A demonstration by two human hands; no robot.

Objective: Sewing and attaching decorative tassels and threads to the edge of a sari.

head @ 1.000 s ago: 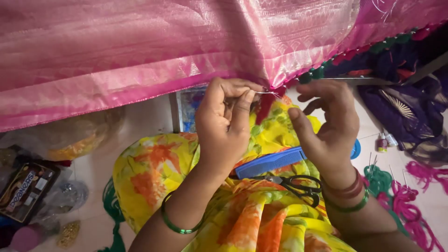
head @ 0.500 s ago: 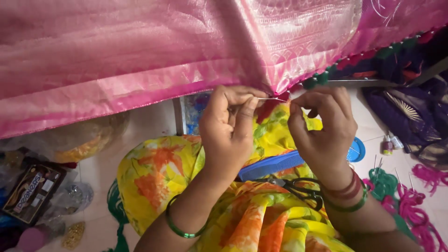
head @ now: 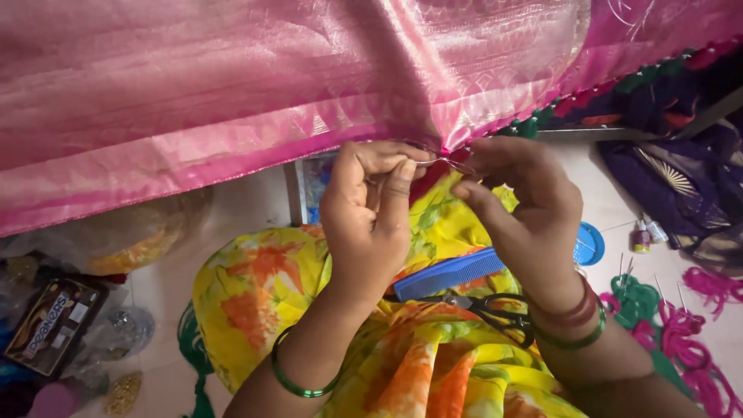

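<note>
comb (head: pixel 449 273) and scissors (head: pixel 495 310) lie on lap, below the fabric (head: pixel 232 85).

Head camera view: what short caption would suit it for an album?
Left hand and right hand pinch a thin needle at the pink cloth's edge.

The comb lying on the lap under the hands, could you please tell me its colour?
The comb is blue, seen best in the head view, beside the black-handled scissors.

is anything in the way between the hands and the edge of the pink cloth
Nothing visible. Both the left hand and the right hand are right at the hem of the pink cloth. The comb and scissors lie lower, on the lap.
</note>
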